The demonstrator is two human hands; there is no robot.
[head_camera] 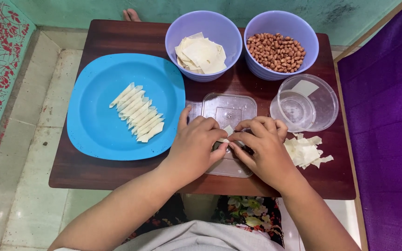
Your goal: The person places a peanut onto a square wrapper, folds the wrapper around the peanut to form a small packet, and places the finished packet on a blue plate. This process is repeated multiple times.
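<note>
Your left hand (195,144) and right hand (262,146) meet over the clear plastic lid (229,111) at the front middle of the table (117,174). Both are curled, fingertips pinched together on a small pale wrapper piece (228,131); thumbs and forefingers nearly touch each other (what's inside the fold, if anything, is hidden by your fingers).

Wrapper piece: off-white, thin, only a small corner pokes up between the fingertips. It sits above the lid, not lying flat on it.

Around you:
- Blue plate (89,125) to the left, holding a tidy diagonal row of folded rolls (138,114). Most of the plate is bare around the row.
- Two lavender bowls at the back: wrapper bowl (175,35) with flat squares, peanut bowl (310,39) just beside it, rims almost touching.
- Clear round tub (324,100) right of the lid, near your right knuckles.
- Heap of wrapper scraps (305,151) just beside your right hand, touching or nearly so.

Edges: your wrists cross the front table edge; the lid's near end is close to it. The right side is tight between tub and scraps. Open tabletop lies at the front left corner, below the plate.
</note>
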